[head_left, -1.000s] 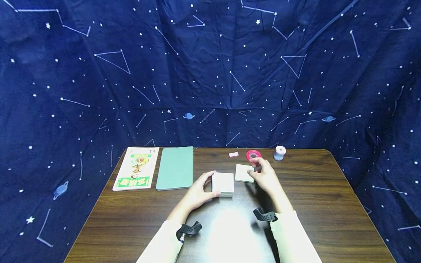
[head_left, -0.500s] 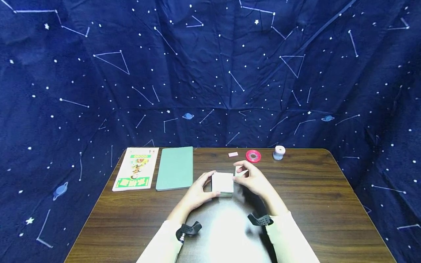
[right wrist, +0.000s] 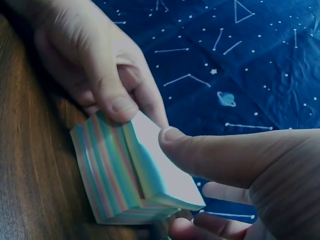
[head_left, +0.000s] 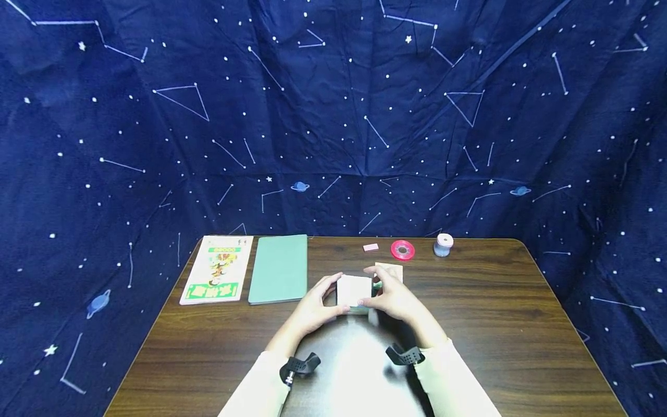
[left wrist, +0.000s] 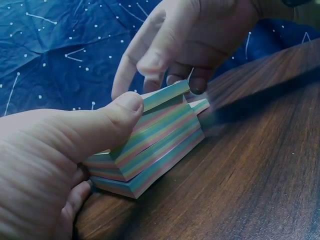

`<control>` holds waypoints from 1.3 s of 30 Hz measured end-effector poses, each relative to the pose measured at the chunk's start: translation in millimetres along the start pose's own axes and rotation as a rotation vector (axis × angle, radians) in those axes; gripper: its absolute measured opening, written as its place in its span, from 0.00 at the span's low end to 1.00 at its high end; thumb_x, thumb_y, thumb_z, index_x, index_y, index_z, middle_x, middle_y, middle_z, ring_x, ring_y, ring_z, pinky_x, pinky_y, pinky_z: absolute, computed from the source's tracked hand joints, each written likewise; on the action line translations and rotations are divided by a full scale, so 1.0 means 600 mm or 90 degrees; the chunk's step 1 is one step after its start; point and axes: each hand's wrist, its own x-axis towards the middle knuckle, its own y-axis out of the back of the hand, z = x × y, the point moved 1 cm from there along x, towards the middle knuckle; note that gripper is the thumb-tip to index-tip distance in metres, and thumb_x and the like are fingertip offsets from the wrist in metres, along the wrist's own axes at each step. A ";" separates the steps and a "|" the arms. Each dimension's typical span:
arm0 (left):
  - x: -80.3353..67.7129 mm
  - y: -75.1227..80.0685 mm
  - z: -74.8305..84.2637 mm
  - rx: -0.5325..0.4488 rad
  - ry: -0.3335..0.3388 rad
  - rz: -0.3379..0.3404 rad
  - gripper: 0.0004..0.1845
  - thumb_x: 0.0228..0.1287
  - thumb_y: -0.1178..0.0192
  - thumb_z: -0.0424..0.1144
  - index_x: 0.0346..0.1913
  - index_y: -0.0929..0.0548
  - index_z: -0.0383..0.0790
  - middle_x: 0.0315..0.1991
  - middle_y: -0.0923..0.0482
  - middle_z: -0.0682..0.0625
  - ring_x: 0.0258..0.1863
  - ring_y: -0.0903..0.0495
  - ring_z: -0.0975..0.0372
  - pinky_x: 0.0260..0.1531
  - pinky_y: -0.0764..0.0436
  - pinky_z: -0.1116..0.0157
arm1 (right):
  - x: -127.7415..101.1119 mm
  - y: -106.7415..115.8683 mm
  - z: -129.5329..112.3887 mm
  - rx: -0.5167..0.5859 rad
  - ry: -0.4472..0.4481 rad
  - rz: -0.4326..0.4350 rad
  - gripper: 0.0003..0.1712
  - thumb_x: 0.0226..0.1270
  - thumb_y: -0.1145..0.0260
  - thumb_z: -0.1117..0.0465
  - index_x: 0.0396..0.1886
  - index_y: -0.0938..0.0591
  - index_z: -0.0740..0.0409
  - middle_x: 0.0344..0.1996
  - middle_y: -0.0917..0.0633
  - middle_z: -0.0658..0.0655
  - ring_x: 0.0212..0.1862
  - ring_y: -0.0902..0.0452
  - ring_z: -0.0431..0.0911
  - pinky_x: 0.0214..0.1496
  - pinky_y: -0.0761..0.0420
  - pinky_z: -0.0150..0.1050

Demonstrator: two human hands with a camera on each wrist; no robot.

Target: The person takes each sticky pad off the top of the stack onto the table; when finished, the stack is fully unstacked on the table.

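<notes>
Pad [head_left: 353,291] gripped between both hands [head_left: 312,307] [head_left: 394,298], top wad half lifted; one wad [head_left: 392,271] lies just beyond, the rest unsplit.

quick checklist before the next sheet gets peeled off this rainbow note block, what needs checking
1. Left hand grips the note block at its side: ok.
2. Right hand thumb on the top layers: ok.
3. Top layers lifted apart from the rest: ok, gap visible in the wrist views.
4. Only one sheet lifted: not ok, looks like a thick wad.
5. Block resting on the table: ok.
6. Loose sheet lies apart behind: ok.
</notes>
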 end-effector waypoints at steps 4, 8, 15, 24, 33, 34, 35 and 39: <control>0.002 0.001 -0.001 0.015 0.015 -0.003 0.47 0.64 0.20 0.44 0.82 0.31 0.38 0.78 0.27 0.42 0.80 0.28 0.46 0.86 0.31 0.52 | 0.002 -0.003 0.001 -0.020 -0.019 -0.005 0.44 0.55 0.12 0.58 0.70 0.21 0.64 0.54 0.18 0.65 0.58 0.24 0.57 0.59 0.16 0.50; 0.002 0.002 -0.003 0.019 0.026 -0.007 0.49 0.63 0.19 0.45 0.83 0.31 0.38 0.78 0.27 0.43 0.81 0.29 0.47 0.86 0.31 0.56 | 0.005 -0.004 0.003 -0.004 -0.008 -0.032 0.44 0.55 0.13 0.61 0.69 0.22 0.68 0.42 0.17 0.61 0.45 0.22 0.50 0.44 0.19 0.37; 0.003 0.006 -0.003 -0.019 0.010 -0.021 0.51 0.62 0.18 0.39 0.83 0.35 0.33 0.79 0.31 0.38 0.82 0.31 0.45 0.85 0.32 0.59 | 0.006 -0.001 0.007 0.025 0.000 -0.048 0.41 0.57 0.15 0.64 0.69 0.22 0.66 0.36 0.16 0.57 0.37 0.24 0.43 0.35 0.23 0.30; 0.002 0.008 -0.005 -0.059 0.016 -0.041 0.53 0.60 0.17 0.36 0.84 0.37 0.31 0.81 0.35 0.37 0.83 0.34 0.43 0.84 0.31 0.62 | 0.007 0.000 0.007 0.020 0.005 -0.035 0.39 0.55 0.14 0.66 0.66 0.21 0.62 0.35 0.15 0.57 0.35 0.23 0.43 0.33 0.24 0.30; 0.003 0.007 -0.004 -0.055 0.027 -0.038 0.51 0.59 0.17 0.34 0.83 0.35 0.33 0.81 0.36 0.33 0.81 0.31 0.43 0.83 0.29 0.58 | 0.007 0.004 -0.002 0.019 0.043 0.000 0.39 0.53 0.16 0.71 0.66 0.21 0.64 0.39 0.17 0.59 0.36 0.21 0.43 0.36 0.19 0.28; 0.003 0.007 -0.003 -0.055 0.027 -0.038 0.51 0.59 0.17 0.34 0.82 0.35 0.33 0.81 0.35 0.33 0.81 0.30 0.43 0.84 0.29 0.58 | 0.007 0.005 -0.002 0.020 0.045 0.003 0.40 0.53 0.16 0.72 0.67 0.21 0.64 0.39 0.17 0.59 0.35 0.21 0.42 0.37 0.18 0.28; 0.002 0.007 -0.002 -0.053 0.024 -0.038 0.51 0.59 0.17 0.35 0.82 0.35 0.33 0.81 0.35 0.33 0.81 0.30 0.42 0.84 0.29 0.57 | 0.007 0.006 -0.003 0.018 0.046 0.007 0.40 0.53 0.17 0.72 0.67 0.21 0.63 0.39 0.17 0.58 0.35 0.21 0.41 0.37 0.18 0.28; 0.002 0.007 -0.002 -0.048 0.014 -0.040 0.50 0.60 0.18 0.35 0.82 0.34 0.33 0.78 0.31 0.33 0.77 0.25 0.41 0.81 0.24 0.55 | 0.004 0.013 -0.006 0.028 0.045 0.013 0.40 0.54 0.18 0.72 0.69 0.21 0.62 0.38 0.17 0.59 0.31 0.21 0.40 0.35 0.18 0.29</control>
